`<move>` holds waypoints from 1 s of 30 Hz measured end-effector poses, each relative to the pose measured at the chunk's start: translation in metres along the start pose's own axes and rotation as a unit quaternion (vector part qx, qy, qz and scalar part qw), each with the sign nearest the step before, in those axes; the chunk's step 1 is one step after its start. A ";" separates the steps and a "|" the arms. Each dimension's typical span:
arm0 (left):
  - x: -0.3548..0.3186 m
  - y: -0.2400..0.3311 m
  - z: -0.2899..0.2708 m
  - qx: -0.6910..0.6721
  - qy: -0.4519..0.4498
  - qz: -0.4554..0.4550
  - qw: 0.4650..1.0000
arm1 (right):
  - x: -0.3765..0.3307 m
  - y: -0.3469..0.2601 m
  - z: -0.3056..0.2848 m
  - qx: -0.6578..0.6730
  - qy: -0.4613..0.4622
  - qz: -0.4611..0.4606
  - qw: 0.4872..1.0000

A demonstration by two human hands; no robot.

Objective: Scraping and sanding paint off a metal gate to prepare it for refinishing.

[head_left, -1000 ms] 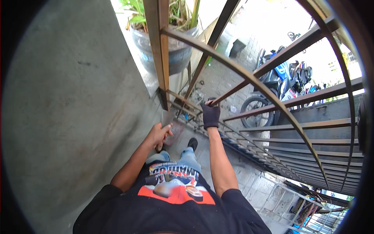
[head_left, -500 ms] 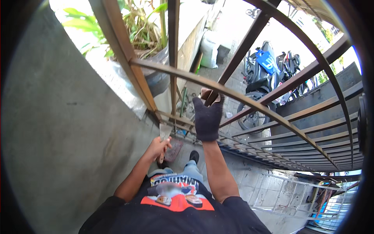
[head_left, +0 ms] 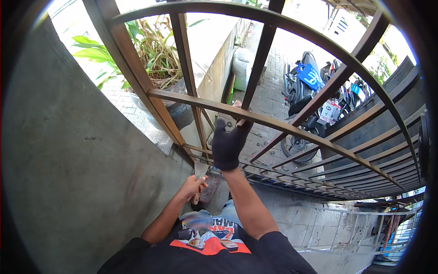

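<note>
My right hand (head_left: 229, 145), in a dark knitted glove, is closed round an upright brown metal bar (head_left: 258, 64) of a gate, just below where a cross rail (head_left: 200, 101) meets it. A folded pinkish-tan sheet, which looks like sandpaper (head_left: 237, 106), shows between the glove and the bar. The fingers behind the bar are partly hidden. My bare left hand (head_left: 193, 186) grips a putty knife (head_left: 200, 170) low beside the grey wall, its blade pointing up near the gate's lower rail. It is held apart from the right hand.
A grey wall (head_left: 86, 160) stands close on my left. Beyond the bars are a potted plant (head_left: 157, 59), a white sack (head_left: 242, 66) and parked motorcycles (head_left: 301, 91). A pale metal frame (head_left: 337, 228) lies at the right, and a reddish block (head_left: 209, 189) is by my feet.
The whole view has shifted. My right hand appears farther left and lower in the picture, still at the same bar with the sheet. My left hand keeps its hold on the putty knife.
</note>
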State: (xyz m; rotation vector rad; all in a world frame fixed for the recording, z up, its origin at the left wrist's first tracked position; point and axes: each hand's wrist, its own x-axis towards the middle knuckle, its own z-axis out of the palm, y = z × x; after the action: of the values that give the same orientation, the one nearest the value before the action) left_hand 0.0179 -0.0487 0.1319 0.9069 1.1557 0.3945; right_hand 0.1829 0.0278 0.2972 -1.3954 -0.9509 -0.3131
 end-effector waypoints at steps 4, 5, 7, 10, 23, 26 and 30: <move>0.005 0.002 0.006 -0.003 -0.029 0.005 1.000 | -0.074 0.091 0.002 -0.006 -0.071 0.132 0.989; 0.004 -0.002 0.004 0.000 -0.033 0.002 0.999 | -0.075 0.088 -0.008 0.056 -0.131 0.224 0.964; 0.006 -0.005 -0.006 0.000 -0.018 -0.010 1.000 | -0.050 0.061 -0.014 0.125 -0.195 0.313 0.921; -0.004 -0.011 -0.010 -0.004 -0.025 -0.022 0.999 | 0.009 -0.010 -0.030 0.139 -0.155 0.124 0.970; 0.001 0.000 -0.017 -0.036 -0.008 -0.011 0.999 | 0.006 0.016 -0.022 0.130 -0.181 0.121 0.967; 0.010 0.005 -0.010 -0.050 0.012 -0.001 0.999 | -0.025 0.067 -0.008 0.115 -0.212 0.141 0.960; 0.010 0.015 -0.005 -0.031 0.004 0.019 0.999 | -0.076 0.120 -0.019 0.039 -0.308 0.179 0.934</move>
State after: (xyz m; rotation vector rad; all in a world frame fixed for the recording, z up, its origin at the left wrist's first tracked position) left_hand 0.0195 -0.0308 0.1369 0.8746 1.1282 0.4621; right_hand 0.2274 0.0096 0.1626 -1.5904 -1.1651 0.4622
